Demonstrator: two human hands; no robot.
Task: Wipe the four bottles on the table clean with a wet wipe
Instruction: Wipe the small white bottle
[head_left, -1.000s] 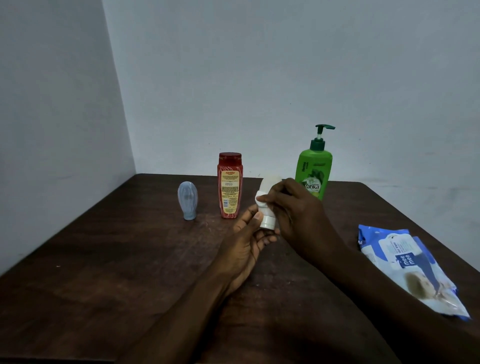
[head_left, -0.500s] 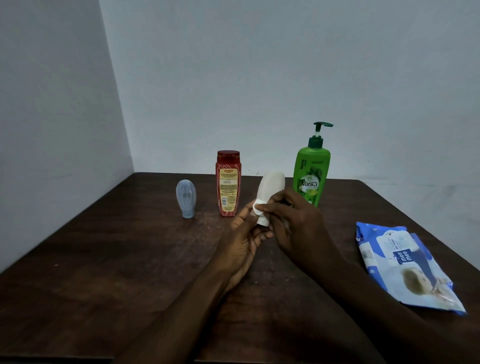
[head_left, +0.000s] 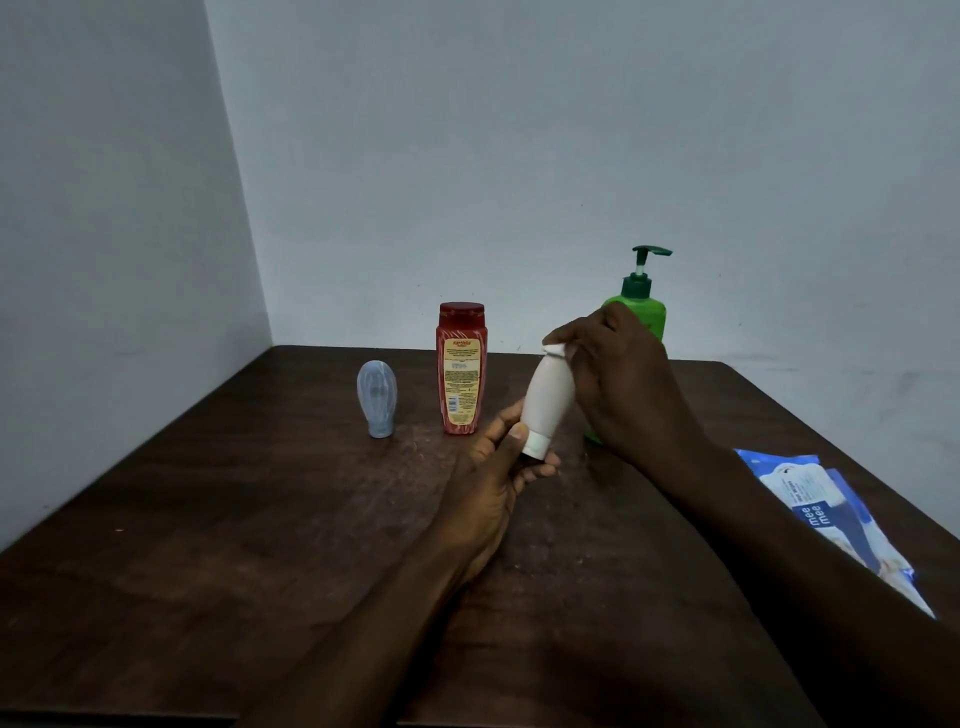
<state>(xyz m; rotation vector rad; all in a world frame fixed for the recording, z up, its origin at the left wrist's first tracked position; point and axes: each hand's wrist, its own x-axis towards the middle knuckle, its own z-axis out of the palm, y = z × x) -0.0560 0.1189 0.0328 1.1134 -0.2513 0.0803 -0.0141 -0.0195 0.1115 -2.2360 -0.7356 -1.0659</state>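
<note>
Four bottles in play, and the white bottle (head_left: 548, 400) is the one off the table right now, held up cap-down and tilted near the middle of the view. Left hand (head_left: 493, 478) has its thumb and fingers pinched around the white cap end, while the right hand (head_left: 621, 379) is curled closed over the top end with a bit of white wet wipe (head_left: 555, 349) poking out under its fingertips, pressed against the bottle. At about 10 o'clock from the white one stands the red bottle (head_left: 461, 369), upright with its label facing the camera, and further out toward 9 o'clock is the little pale blue bottle (head_left: 377, 399), standing on its cap. Green pump bottle (head_left: 644, 312) sits at roughly 1 o'clock, mostly hidden behind the right hand, only the shoulder and pump showing. Way out at 4 o'clock, the blue-and-white wipes pack (head_left: 826, 514) lies flat near the right edge of the dark wooden table (head_left: 234, 545), partly behind the right forearm.
</note>
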